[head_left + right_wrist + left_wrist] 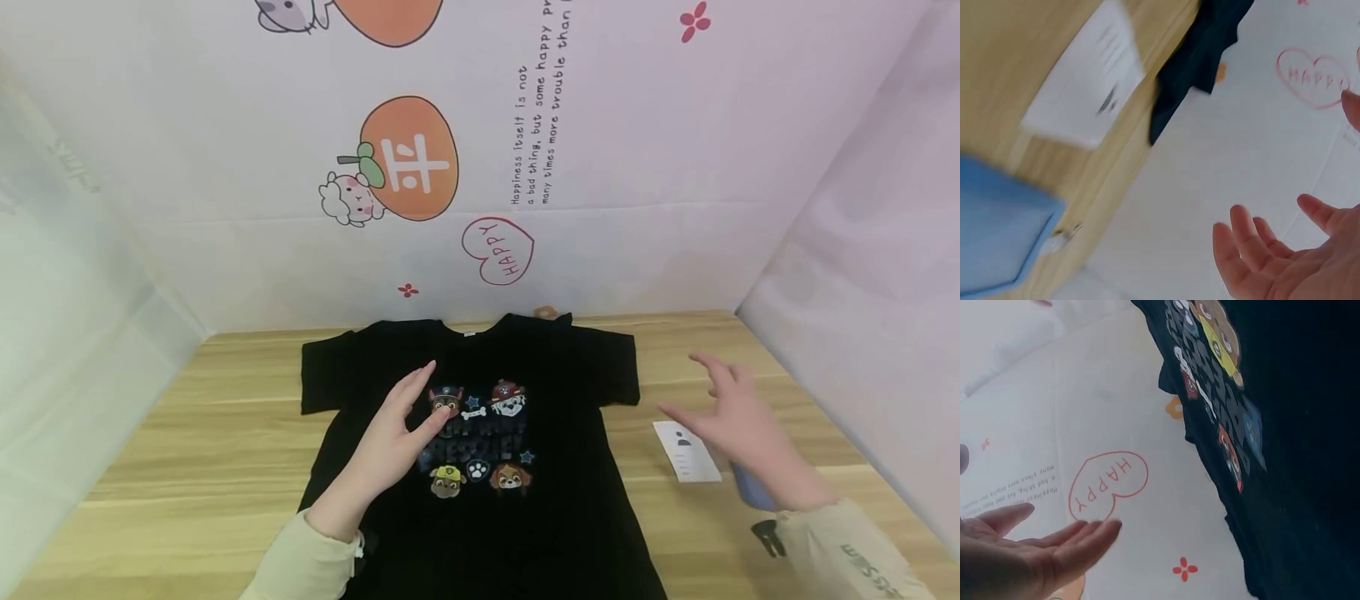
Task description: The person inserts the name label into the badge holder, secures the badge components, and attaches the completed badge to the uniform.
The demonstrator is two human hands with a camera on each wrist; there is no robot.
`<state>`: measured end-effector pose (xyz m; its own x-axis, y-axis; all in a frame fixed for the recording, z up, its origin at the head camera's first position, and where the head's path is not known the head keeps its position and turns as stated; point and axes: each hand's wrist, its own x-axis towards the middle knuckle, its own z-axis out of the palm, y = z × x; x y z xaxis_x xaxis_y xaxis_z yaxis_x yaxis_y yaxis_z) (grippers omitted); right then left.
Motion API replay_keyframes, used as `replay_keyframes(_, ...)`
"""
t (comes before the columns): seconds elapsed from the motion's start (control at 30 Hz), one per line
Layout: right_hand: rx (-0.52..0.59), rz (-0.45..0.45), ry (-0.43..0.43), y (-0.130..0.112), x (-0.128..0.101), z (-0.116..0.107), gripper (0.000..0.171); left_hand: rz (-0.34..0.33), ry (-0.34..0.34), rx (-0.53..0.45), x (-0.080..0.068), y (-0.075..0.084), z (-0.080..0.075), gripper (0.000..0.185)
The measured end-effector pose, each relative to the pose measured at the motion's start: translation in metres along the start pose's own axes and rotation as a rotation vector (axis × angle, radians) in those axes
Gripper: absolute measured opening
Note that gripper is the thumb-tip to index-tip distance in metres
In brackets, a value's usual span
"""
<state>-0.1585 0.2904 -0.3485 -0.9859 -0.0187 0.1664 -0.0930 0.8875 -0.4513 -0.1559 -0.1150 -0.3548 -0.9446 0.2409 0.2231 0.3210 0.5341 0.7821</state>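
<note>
Lying under left hand [390,446]: black T-shirt [480,450]; right hand [738,425] beside

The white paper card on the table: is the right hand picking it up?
No. The right hand hovers with spread fingers above the white paper card, which lies flat on the wooden table, nothing pinching it.

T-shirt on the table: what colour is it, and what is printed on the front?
Black T-shirt with cartoon puppy faces; clearest in the head view.

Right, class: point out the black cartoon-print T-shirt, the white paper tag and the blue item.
black cartoon-print T-shirt [570,467], head view, plain front.
white paper tag [688,454], head view, middle.
blue item [997,219], right wrist view, flat face.
</note>
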Motion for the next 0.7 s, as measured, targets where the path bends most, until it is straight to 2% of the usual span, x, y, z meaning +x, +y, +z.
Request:
replay_keyframes(0.13,0.075,0.004,-0.03,0.025,0.001,-0.007,0.087,-0.038,-0.03,-0.134,0.001,0.001,0.0,0.057)
replay_keyframes(0.3,0.11,0.054,-0.108,0.056,0.0,-0.018,0.091,-0.061,-0.022,-0.26,0.003,0.002,0.001,0.047)
replay_keyframes(0.5,0.068,0.177,-0.196,0.089,0.0,-0.029,0.098,-0.092,-0.015,-0.337,0.004,0.001,0.002,0.042)
replay_keyframes(0.7,0.108,0.215,-0.269,0.11,-0.004,-0.031,0.099,-0.092,-0.032,-0.38,0.004,0.001,0.008,0.04)
